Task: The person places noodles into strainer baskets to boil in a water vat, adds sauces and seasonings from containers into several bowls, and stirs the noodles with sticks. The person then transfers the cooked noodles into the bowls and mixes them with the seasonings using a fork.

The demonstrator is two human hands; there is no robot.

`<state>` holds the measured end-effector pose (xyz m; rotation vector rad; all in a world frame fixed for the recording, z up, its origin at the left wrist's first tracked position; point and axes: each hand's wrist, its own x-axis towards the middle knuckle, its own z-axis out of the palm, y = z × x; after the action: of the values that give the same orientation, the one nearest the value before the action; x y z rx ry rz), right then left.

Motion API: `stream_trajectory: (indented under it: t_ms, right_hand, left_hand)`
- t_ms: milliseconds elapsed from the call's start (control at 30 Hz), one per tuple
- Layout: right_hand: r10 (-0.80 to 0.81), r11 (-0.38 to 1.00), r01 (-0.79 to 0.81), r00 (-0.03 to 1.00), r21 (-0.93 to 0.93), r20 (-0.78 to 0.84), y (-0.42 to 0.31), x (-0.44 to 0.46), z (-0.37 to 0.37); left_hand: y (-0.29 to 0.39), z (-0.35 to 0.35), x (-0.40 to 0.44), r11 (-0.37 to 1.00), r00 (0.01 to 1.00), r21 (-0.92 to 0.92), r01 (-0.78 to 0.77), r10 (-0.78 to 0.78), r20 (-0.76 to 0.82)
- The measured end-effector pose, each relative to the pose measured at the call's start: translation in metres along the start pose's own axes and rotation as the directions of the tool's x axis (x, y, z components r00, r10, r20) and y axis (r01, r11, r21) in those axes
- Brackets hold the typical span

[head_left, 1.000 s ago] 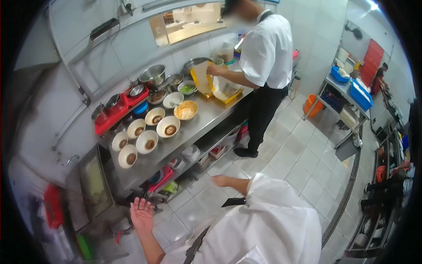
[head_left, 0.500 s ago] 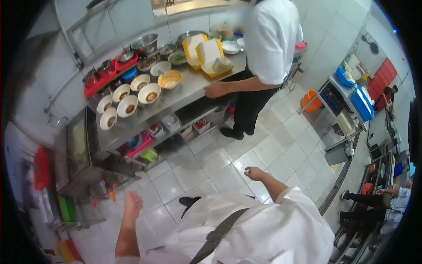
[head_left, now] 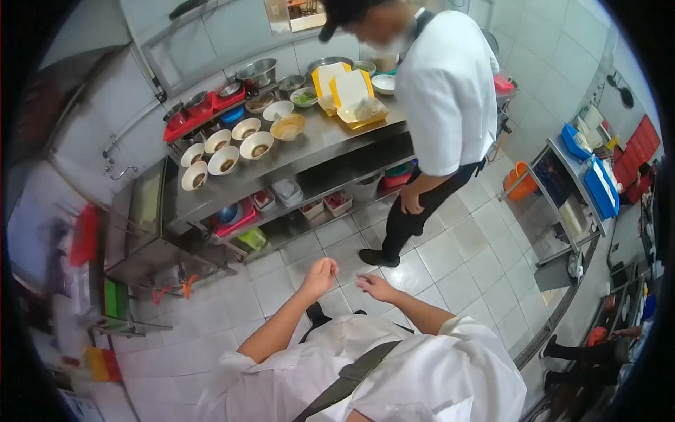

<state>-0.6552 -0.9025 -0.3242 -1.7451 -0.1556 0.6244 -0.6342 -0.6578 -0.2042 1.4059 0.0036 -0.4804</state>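
Observation:
My left hand (head_left: 320, 277) is in front of my body above the tiled floor, its fingers curled together, and no object shows in it. Close by on the right is my right hand (head_left: 377, 288), fingers bent inward. Something small and pale shows at its fingertips, too small to name. The two hands are apart and touch no surface. Beyond them stands a steel counter (head_left: 295, 163). On it are several white bowls with dark sauce, among them a front bowl (head_left: 256, 145), a bowl with an orange-yellow coating (head_left: 288, 127), and open yellow takeaway boxes (head_left: 358, 105).
A co-worker in a white shirt (head_left: 446, 91) stands at the counter's right end, a hand (head_left: 412, 202) lowered. The lower shelf holds plastic tubs (head_left: 287, 191). An orange bucket (head_left: 519, 181) and a side table with blue trays (head_left: 603, 188) are at right; another person is at far right.
My left hand has moved right and up, toward my right hand, which has shifted slightly left. The co-worker has taken a hand off the counter edge and lowered it. My view has shifted.

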Motion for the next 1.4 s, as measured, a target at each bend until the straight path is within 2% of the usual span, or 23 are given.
stream_trajectory:
  t_ms: [67, 100, 167, 233, 300, 400, 500, 567, 633, 667, 733, 767, 833, 867, 933, 1000, 1033, 1067, 1133, 1200, 1267, 1367, 1400]
  right_hand:
    - [-0.305, 0.952, 0.307, 0.94, -0.011, -0.154, -0.079, -0.013, 0.027]
    - [-0.379, 0.92, 0.368, 0.924, -0.137, -0.06, -0.111, -0.016, 0.03]
    - [-0.444, 0.861, 0.432, 0.896, -0.268, 0.02, -0.127, -0.001, 0.039]
    - [-0.669, 0.7, 0.637, 0.743, -0.323, 0.016, -0.107, 0.022, 0.051]
    - [-0.348, 0.862, 0.41, 0.907, -0.299, 0.238, -0.125, 0.014, 0.041]
    - [-0.34, 0.885, 0.392, 0.913, -0.253, 0.226, -0.124, 0.016, 0.048]
    - [-0.209, 0.949, 0.295, 0.848, -0.108, 0.487, -0.097, 0.036, 0.046]
    - [-0.236, 0.879, 0.407, 0.823, -0.248, 0.517, -0.059, 0.051, 0.026]
    - [0.122, 0.983, -0.054, 0.904, -0.173, 0.411, -0.042, 0.04, 0.006]
    - [0.177, 0.935, -0.045, 0.918, -0.351, 0.354, -0.061, 0.022, -0.004]
    - [0.225, 0.855, -0.05, 0.932, -0.516, 0.284, -0.06, 0.004, -0.016]
    - [0.16, 0.766, 0.007, 0.967, -0.642, 0.201, -0.032, 0.007, -0.016]
    - [0.099, 0.623, -0.031, 0.994, -0.782, 0.04, -0.006, -0.01, -0.022]
    - [0.112, 0.591, -0.106, 0.992, -0.8, -0.048, -0.007, -0.028, -0.026]
    - [0.254, 0.492, -0.119, 0.967, -0.862, 0.011, 0.082, -0.023, -0.039]
    - [0.368, 0.315, 0.098, 0.904, -0.944, 0.217, 0.162, -0.029, -0.05]
    - [0.446, 0.509, -0.177, 0.891, -0.842, 0.082, 0.141, -0.055, -0.057]
    - [0.546, 0.639, -0.433, 0.838, -0.636, -0.022, 0.11, -0.084, -0.062]
    - [0.441, 0.642, -0.335, 0.897, -0.69, -0.025, 0.129, -0.106, -0.077]
    - [0.335, 0.628, -0.238, 0.942, -0.741, -0.019, 0.139, -0.114, -0.08]
    - [0.383, 0.725, -0.458, 0.889, -0.515, -0.251, 0.138, -0.126, -0.079]
    - [0.402, 0.832, -0.481, 0.866, -0.276, -0.297, 0.133, -0.13, -0.075]
    - [0.405, 0.83, -0.483, 0.865, -0.277, -0.297, 0.127, -0.131, -0.072]
  left_hand:
    - [0.003, 0.013, -0.014, 0.998, 0.993, -0.046, 0.05, -0.054, -0.109]
    - [0.008, 0.019, -0.017, 0.992, 0.973, -0.093, 0.089, -0.106, -0.204]
    - [0.0, 0.02, -0.027, 0.992, 0.994, 0.058, 0.11, -0.108, -0.028]
    - [0.029, 0.022, -0.05, 0.806, 0.929, 0.557, 0.198, -0.337, 0.156]
    - [0.019, 0.009, -0.058, 0.638, 0.976, 0.759, -0.132, -0.049, 0.21]
    - [0.031, 0.003, -0.079, 0.646, 0.971, 0.727, -0.233, 0.111, 0.212]
    - [0.041, -0.021, -0.093, 0.66, 0.985, 0.738, -0.139, 0.016, 0.171]
    - [0.055, -0.046, -0.105, 0.709, 0.995, 0.702, 0.075, -0.002, -0.104]
    - [0.057, -0.071, -0.118, 0.863, 0.959, 0.506, -0.012, 0.152, -0.237]
    - [0.06, -0.082, -0.126, 0.862, 0.958, 0.507, -0.016, 0.157, -0.238]
    - [0.061, -0.101, -0.141, 0.884, 0.848, 0.427, 0.189, 0.072, -0.524]
    - [0.051, -0.117, -0.143, 0.885, 0.85, 0.426, 0.189, 0.07, -0.523]
    - [0.02, -0.146, -0.142, 0.977, 0.768, 0.119, 0.176, -0.061, -0.637]
    - [0.01, -0.152, -0.145, 0.978, 0.77, 0.115, 0.177, -0.065, -0.635]
    - [-0.005, -0.159, -0.149, 0.957, 0.873, -0.214, 0.198, -0.272, -0.405]
    - [-0.041, -0.173, -0.147, 0.921, 0.865, -0.288, 0.26, -0.355, -0.355]
    - [-0.051, -0.178, -0.145, 0.878, 0.849, -0.354, 0.324, -0.434, -0.301]
    - [-0.053, -0.176, -0.145, 0.879, 0.851, -0.351, 0.322, -0.432, -0.3]
    - [-0.059, -0.165, -0.144, 0.793, 0.717, -0.084, 0.604, -0.586, -0.377]
    - [-0.079, -0.171, -0.153, 0.815, 0.759, 0.005, 0.58, -0.538, -0.365]
    - [-0.096, -0.175, -0.16, 0.83, 0.799, 0.085, 0.551, -0.495, -0.341]
    - [-0.126, -0.197, -0.175, 0.703, 0.763, 0.322, 0.635, -0.502, -0.408]
    - [-0.162, -0.226, -0.182, 0.728, 0.958, 0.623, 0.287, -0.199, -0.208]
